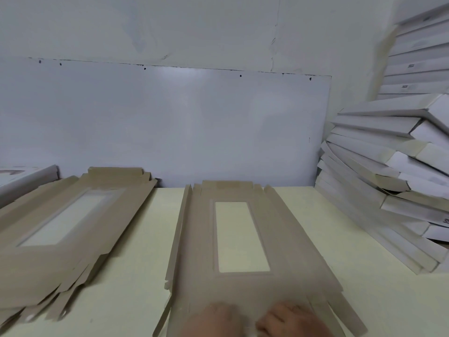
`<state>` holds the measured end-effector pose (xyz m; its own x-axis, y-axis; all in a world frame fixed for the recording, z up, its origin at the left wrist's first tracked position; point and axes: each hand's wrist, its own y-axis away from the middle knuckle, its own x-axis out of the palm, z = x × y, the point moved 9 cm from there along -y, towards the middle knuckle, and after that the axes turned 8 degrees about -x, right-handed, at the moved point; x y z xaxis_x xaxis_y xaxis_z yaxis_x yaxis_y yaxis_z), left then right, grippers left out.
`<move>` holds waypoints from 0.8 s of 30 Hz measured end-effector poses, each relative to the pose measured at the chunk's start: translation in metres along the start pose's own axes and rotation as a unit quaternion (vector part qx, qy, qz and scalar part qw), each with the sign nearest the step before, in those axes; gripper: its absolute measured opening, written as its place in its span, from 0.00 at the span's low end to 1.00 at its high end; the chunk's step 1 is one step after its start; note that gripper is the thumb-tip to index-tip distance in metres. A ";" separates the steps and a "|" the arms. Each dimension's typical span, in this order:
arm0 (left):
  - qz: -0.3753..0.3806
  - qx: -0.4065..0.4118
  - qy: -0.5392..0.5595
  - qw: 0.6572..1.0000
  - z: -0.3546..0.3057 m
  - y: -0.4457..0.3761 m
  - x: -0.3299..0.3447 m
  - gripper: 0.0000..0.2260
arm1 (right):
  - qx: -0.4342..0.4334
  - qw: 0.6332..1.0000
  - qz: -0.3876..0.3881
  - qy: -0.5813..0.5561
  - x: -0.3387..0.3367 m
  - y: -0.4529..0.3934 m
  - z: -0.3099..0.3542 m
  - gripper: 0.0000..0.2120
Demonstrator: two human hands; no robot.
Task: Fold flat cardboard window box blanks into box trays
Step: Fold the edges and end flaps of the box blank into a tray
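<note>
one window box blank [243, 239] lies flat on the bench [136, 276], running away from the fingers. left hand [216, 319] and right hand [289, 318] press its near end, likely to pin it for creasing. right fingers [269, 321] look loosely spread; left too blurred to tell. blank stack [60, 227] waits left of them; folded trays [388, 171] right.

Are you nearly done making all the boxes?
Not yet. Lots of finished boxes are piled on the right, so plenty looks done. Both hands, left hand and right hand, press the near end of one flat blank, which is still unfolded. A stack of flat blanks on the left still waits.
</note>
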<state>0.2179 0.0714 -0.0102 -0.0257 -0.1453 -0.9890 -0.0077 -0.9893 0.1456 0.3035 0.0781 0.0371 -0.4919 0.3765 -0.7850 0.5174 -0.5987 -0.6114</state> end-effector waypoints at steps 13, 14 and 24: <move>-0.027 -0.077 0.014 0.997 0.016 -0.042 0.020 0.24 | -0.105 0.983 0.040 0.147 0.042 -0.013 -0.018 0.24; -0.028 -0.079 0.033 0.996 0.016 -0.045 0.023 0.25 | -0.093 0.987 0.046 0.123 0.048 -0.015 -0.015 0.23; -0.027 -0.132 -0.005 0.991 0.057 -0.033 0.041 0.26 | -0.046 0.986 0.009 0.163 0.029 0.023 -0.076 0.38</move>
<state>0.1598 0.0989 -0.0537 -0.0430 -0.0935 -0.9947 0.2532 -0.9641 0.0797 0.3540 0.1286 -0.0071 -0.2399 0.5825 -0.7766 0.5930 -0.5454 -0.5923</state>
